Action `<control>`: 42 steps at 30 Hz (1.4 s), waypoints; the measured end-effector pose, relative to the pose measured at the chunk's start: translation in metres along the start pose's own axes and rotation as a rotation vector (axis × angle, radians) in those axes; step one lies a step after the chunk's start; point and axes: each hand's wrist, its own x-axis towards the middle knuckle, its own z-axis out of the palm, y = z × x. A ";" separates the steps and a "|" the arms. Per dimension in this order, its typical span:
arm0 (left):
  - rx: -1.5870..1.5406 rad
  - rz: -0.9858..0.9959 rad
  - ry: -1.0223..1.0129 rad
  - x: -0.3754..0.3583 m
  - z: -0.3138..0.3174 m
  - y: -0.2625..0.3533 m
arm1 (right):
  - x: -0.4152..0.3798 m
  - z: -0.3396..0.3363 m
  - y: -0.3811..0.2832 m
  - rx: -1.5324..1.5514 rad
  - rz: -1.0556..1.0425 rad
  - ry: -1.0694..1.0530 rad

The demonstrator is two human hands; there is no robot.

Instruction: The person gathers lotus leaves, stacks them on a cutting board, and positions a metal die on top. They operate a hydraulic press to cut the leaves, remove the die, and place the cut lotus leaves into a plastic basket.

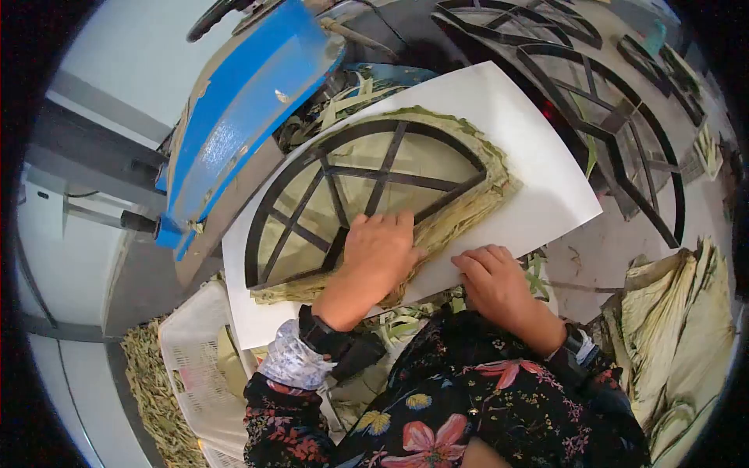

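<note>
A black fan-shaped metal frame with crossbars (373, 173) lies on a stack of large, dried, pale-green leaves (468, 199). Beneath the stack is a white board (546, 156). My left hand (378, 253) rests at the frame's near inner corner, its fingers bent over the bar and its thumb by the edge of the leaves. At the board's near edge, my right hand (495, 282) has its fingers curled on the white surface, apart from the frame and the leaves. The undersides of both hands are hidden.
A blue machine part (250, 109) stands at upper left, close to the board. More black frames (616, 132) lie at upper right. Folded dried leaves (671, 327) sit at right. A white plastic basket (199, 366) and a heap of leaf scraps (152, 390) are at lower left.
</note>
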 end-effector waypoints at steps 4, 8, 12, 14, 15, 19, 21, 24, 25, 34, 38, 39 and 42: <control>0.101 -0.042 0.039 0.010 0.005 0.011 | 0.006 -0.001 0.007 -0.010 0.044 -0.027; 0.276 0.067 0.180 0.009 0.017 0.003 | 0.007 0.006 0.016 -0.010 0.034 -0.042; 0.311 0.112 0.140 0.012 0.015 -0.001 | 0.012 0.006 0.017 -0.030 0.069 -0.046; 0.305 0.135 0.108 0.013 0.015 -0.001 | 0.015 0.010 0.019 -0.060 0.067 -0.051; 0.307 0.142 0.108 0.012 0.015 -0.001 | 0.017 0.012 0.019 -0.095 0.059 -0.058; 0.252 0.142 0.127 0.013 0.011 0.004 | 0.021 0.019 0.019 -0.186 0.077 -0.107; 0.175 0.127 0.125 0.012 0.010 0.005 | 0.022 0.020 0.015 -0.180 0.099 -0.085; 0.135 0.141 0.182 0.012 0.013 0.002 | 0.024 0.016 0.008 -0.233 0.112 -0.113; 0.170 0.124 0.146 0.013 0.016 -0.001 | 0.024 0.016 0.008 -0.236 0.118 -0.115; 0.078 0.126 -0.025 0.020 0.008 -0.008 | 0.017 0.027 0.003 -0.281 0.191 0.006; 0.009 0.112 -0.084 0.021 0.003 -0.010 | 0.019 0.032 0.002 -0.285 0.223 0.074; 0.009 0.122 -0.080 0.021 0.001 -0.009 | 0.020 0.033 0.002 -0.288 0.249 0.082; 0.011 0.132 -0.074 0.021 -0.001 -0.010 | 0.021 0.034 0.001 -0.285 0.275 0.084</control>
